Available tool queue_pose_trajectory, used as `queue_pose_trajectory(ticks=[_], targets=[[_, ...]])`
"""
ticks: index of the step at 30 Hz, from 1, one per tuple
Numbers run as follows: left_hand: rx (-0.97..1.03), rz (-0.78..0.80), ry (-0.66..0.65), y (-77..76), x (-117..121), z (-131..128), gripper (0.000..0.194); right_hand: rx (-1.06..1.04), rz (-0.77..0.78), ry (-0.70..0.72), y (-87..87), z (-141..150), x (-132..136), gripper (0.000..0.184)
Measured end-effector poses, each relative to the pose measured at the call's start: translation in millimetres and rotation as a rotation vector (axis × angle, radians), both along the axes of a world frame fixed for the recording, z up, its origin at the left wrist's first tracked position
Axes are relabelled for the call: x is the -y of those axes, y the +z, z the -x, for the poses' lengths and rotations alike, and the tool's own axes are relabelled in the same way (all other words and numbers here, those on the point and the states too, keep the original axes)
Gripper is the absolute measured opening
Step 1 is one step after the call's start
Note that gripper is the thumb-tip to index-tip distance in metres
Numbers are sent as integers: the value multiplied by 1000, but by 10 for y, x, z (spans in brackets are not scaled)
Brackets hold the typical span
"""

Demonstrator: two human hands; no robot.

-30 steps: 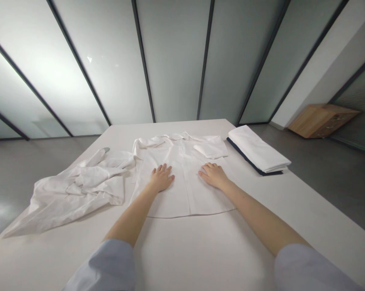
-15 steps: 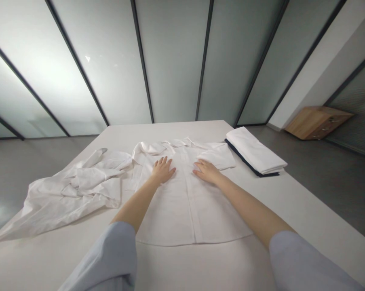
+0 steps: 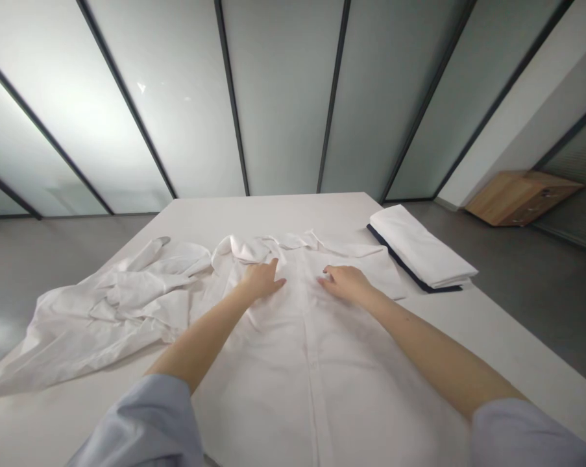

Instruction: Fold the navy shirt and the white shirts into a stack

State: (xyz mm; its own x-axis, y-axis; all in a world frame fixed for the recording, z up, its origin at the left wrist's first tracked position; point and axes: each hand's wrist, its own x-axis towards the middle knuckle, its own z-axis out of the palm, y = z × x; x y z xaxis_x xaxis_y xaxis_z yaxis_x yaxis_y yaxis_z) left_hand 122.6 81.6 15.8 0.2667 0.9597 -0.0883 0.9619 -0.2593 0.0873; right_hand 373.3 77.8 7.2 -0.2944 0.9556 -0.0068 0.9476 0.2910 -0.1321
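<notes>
A white shirt (image 3: 312, 370) with a placket down its middle lies face up before me, its collar end away from me and its lower part billowing towards me. My left hand (image 3: 262, 280) is at its upper left, thumb and forefinger showing and the other fingers curled into the cloth. Across the placket, my right hand (image 3: 346, 283) has its fingers bent inward on the upper right of the shirt. The fingertips are partly hidden, but both hands appear to grip the fabric.
A crumpled white garment (image 3: 122, 305) lies on the left of the white table (image 3: 273, 204). Folded white cloth (image 3: 419, 246) rests on a dark folded cloth (image 3: 441, 289) at the right edge. A wooden cabinet (image 3: 521, 194) stands on the floor beyond.
My hands have gone from lying flat with fingers spread to curled on the shirt. The shirt's hem has risen and come towards me, out of view, and its right sleeve reaches further right.
</notes>
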Motion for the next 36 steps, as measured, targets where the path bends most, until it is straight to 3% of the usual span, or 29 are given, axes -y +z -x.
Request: queue_pose_trajectory(ticks=[3,8,11,14,18,20,23,26,30,33,36], targets=[[213,-57,54,9,-395,-64,67,-139,-2,-93,32,82,-362,47],[370,-28,172,-189,-935,-153,73,-207,18,-160,-83,225,-905,54],[407,-9,211,-249,-1123,-164,50,-220,2,-176,-173,262,-1099,41],[504,11,284,-201,-1274,-173,32,-325,36,-260,-193,281,-1278,31],[777,-77,336,-71,-1418,-193,53,-678,0,-287,-112,308,-1507,49],[764,-125,300,-39,-1411,-202,68,-793,-64,-230,-78,318,-1541,63],[532,-72,168,-63,-1233,-228,77,-718,-67,-133,-91,319,-1410,71],[279,0,28,-137,-873,-279,73,-488,-86,6,-144,282,-1077,60],[86,23,44,-254,-377,-327,76,-194,-81,137,-190,162,-489,42],[25,8,110,-358,-195,-308,81,-39,-75,70,-241,63,-119,47],[10,-32,138,-449,-209,-259,85,42,-66,-82,-341,-36,53,63]])
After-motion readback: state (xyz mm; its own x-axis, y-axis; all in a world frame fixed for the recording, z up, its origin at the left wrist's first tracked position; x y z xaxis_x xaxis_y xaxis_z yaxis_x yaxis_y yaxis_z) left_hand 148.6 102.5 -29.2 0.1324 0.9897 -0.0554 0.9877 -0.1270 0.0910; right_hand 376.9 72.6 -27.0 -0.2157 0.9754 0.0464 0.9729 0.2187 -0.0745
